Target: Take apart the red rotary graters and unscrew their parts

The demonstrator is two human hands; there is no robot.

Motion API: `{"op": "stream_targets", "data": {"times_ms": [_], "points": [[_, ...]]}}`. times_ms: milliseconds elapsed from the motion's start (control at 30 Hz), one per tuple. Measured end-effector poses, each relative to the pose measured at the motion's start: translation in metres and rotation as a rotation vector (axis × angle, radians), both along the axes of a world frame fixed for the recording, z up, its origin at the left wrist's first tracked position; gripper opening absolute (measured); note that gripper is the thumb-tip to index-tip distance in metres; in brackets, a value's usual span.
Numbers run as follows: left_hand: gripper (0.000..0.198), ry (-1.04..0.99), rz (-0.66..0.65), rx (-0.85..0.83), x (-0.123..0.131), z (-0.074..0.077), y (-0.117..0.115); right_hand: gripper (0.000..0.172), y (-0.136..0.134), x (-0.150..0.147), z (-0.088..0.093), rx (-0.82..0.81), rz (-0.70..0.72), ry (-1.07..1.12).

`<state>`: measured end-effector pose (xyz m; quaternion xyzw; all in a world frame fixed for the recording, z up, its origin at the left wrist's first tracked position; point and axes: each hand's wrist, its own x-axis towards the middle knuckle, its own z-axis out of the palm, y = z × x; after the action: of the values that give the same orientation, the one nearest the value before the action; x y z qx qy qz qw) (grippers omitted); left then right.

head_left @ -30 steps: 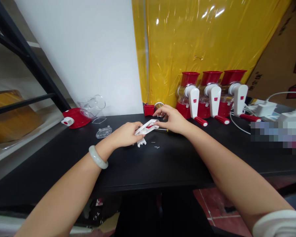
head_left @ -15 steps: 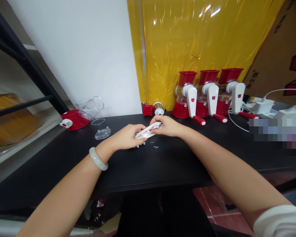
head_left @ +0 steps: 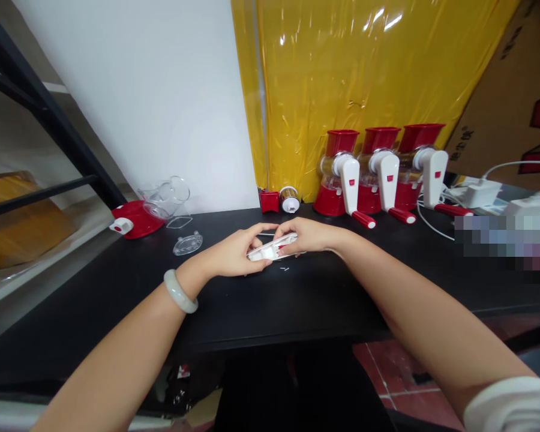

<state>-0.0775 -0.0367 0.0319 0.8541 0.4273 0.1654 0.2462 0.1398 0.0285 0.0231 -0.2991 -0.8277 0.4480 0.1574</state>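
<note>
Over the black table (head_left: 261,312) I hold a white, hollow crank arm (head_left: 265,251) with its open side up. My left hand (head_left: 238,251) is closed around its left end, thumb along the near edge. At the right end, my right hand (head_left: 303,235) grips the arm, and its thumb and fingers are at a small red piece (head_left: 282,245) inside the hollow. Part of that piece is hidden by the fingers. Small thin pins (head_left: 285,269) lie on the table just below the arm.
Three red-and-white rotary graters (head_left: 342,174) stand at the back right. Behind my hands are a red part (head_left: 269,201) and a grater drum (head_left: 290,200). Left stand a red base (head_left: 139,219) with a clear housing (head_left: 168,193) and a flat clear part (head_left: 188,243). White chargers (head_left: 481,195) sit far right.
Both hands have lowered slightly and turned the crank arm flatter, so more of its hollow inside shows. The grater drum behind is now less covered by my right hand.
</note>
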Motion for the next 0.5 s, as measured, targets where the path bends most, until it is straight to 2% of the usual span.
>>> {"op": "stream_targets", "data": {"times_ms": [100,233,400,500], "points": [[0.075,0.002,0.004,0.028,0.0001,-0.0001,-0.0001,0.026,0.0006,0.0013,0.0019,0.046,-0.024,-0.077],[0.075,0.018,-0.009,0.041,-0.0010,-0.0006,0.0005,0.030,-0.0001,0.0025,0.0045,-0.025,-0.036,-0.102],[0.076,0.013,-0.027,0.025,-0.0014,0.0010,-0.0001,0.038,-0.0007,0.0071,0.0095,-0.060,0.039,-0.109],[0.078,-0.004,-0.042,0.002,-0.0011,0.0023,-0.0005,0.043,-0.0008,0.0100,0.0095,-0.168,0.086,-0.025]]}}
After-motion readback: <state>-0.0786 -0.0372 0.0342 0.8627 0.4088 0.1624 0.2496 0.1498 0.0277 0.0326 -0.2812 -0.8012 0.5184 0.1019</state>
